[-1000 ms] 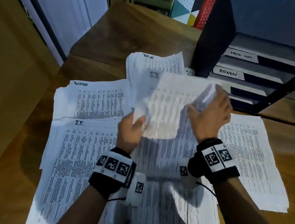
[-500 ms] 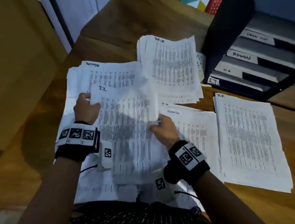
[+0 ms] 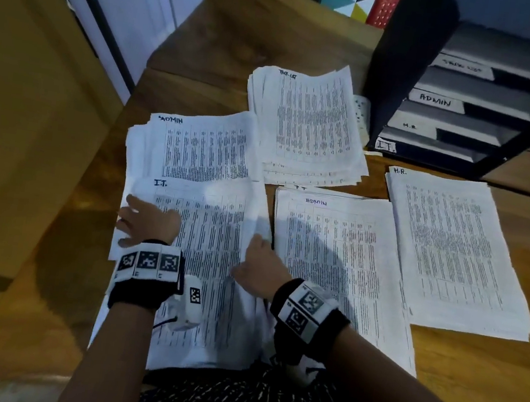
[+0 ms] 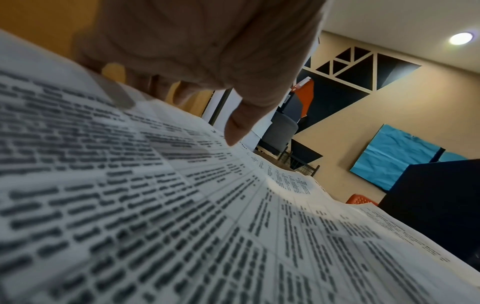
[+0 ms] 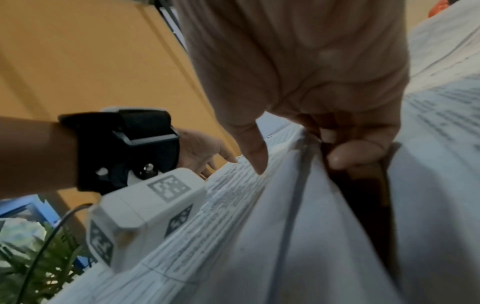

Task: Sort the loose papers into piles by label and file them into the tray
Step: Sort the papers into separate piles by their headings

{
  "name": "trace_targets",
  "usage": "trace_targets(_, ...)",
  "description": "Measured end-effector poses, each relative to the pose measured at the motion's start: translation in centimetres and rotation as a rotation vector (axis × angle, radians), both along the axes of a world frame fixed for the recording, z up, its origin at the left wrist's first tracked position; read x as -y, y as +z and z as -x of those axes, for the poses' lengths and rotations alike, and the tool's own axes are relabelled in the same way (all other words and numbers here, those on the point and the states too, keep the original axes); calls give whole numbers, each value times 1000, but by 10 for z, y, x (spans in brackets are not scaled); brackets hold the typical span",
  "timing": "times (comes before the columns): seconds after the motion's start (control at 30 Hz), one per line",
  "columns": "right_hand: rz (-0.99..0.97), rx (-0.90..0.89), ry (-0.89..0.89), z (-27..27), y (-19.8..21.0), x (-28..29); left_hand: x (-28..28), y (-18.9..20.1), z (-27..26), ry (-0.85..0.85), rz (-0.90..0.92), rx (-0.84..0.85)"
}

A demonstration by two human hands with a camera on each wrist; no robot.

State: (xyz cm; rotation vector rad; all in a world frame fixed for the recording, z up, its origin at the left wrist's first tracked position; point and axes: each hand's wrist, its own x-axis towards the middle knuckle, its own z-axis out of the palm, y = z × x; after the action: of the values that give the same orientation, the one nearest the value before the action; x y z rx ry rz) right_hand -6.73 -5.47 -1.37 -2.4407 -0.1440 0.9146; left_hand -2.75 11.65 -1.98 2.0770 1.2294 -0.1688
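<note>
Printed sheets lie in labelled piles on the wooden desk (image 3: 277, 35): ADMIN (image 3: 202, 153), TASK LIST (image 3: 309, 126), H.R. (image 3: 450, 253) and I.T. (image 3: 209, 261). A further stack with an ADMIN sheet on top (image 3: 336, 263) lies between the I.T. and H.R. piles. My left hand (image 3: 145, 223) rests with spread fingers on the I.T. pile's left edge. My right hand (image 3: 257, 263) grips the I.T. pile's right edge (image 5: 306, 205), thumb on top and fingers curled under. The black tray rack (image 3: 403, 67) stands at the back right.
The rack's slots carry labels, from the top: TASK LIST, ADMIN (image 3: 436, 100), H.R. and I.T. (image 3: 385, 145). A white block with dots (image 3: 361, 112) sits between the TASK LIST pile and the rack. A yellow panel (image 3: 14, 136) stands along the desk's left side.
One second ago both hands held a sheet in the air near the rack. They brought it down and to the left onto the I.T. pile, where it now lies flat.
</note>
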Motion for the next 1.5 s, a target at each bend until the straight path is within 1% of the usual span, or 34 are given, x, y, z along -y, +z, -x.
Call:
trace_targets(0.1,-33,39,18,-5,7,9,7,1,-1,17,-30,8)
trace_targets(0.17,-80,122,-22,-16,15,24,15,7,-4,-19,-77,77)
trace_targets(0.2,-94,158,-66,-23,19,34,21,9,-7,-64,-111,143)
trace_targets(0.27,-64,216,-142,-35,25,56,37,12,-14,-218,-161,327)
trace_targets(0.33,27,261,-159,-46,25,77,61,14,-22,-439,-119,504)
trace_targets(0.37,74,265,-163,-51,23,87,75,14,-26,-546,-71,540)
trace_targets(0.43,165,253,-164,-58,20,102,103,7,-34,-726,7,501)
trace_targets(0.53,252,254,-131,-58,13,114,135,-10,-45,-879,62,305)
trace_targets(0.6,275,281,-79,-53,6,116,146,-19,-51,-942,-13,164)
trace_targets(0.63,285,314,-52,-50,3,116,149,-21,-54,-961,-68,135)
trace_targets(0.7,292,375,-37,-45,-1,116,152,-21,-59,-972,-146,130)
trace_targets(0.8,271,404,-63,-41,-6,115,155,-19,-61,-980,-185,176)
trace_targets(0.93,262,439,-57,-39,-14,112,159,-17,-51,-1011,-330,198)
trace_targets(0.97,261,440,-57,-39,-15,112,159,-16,-48,-1023,-376,215)
trace_targets(1.03,253,451,-65,-39,-16,113,160,-18,-44,-1045,-411,286)
trace_targets(1.07,245,455,-72,-39,-16,113,159,-19,-43,-1045,-391,322)
trace_targets(1.13,227,451,-78,-39,-17,114,159,-18,-41,-968,-233,389)
trace_targets(1.2,213,443,-81,-39,-18,114,158,-12,-43,-866,-28,267)
trace_targets(1.23,186,451,-108,-39,-17,113,156,-11,-45,-822,88,241)
trace_targets(1.27,146,468,-157,-39,-17,113,154,-8,-45,-817,210,244)
trace_targets(1.3,124,500,-212,-41,-15,114,153,-3,-45,-854,309,261)
trace_targets(1.33,147,543,-248,-43,-14,116,152,2,-43,-921,373,263)
trace_targets(1.4,232,609,-229,-45,-17,119,150,5,-42,-1039,461,183)
trace_targets(1.47,269,679,-172,-46,-17,122,150,7,-45,-1057,518,130)
trace_targets(1.5,269,708,-153,-46,-16,123,150,9,-48,-1006,564,132)
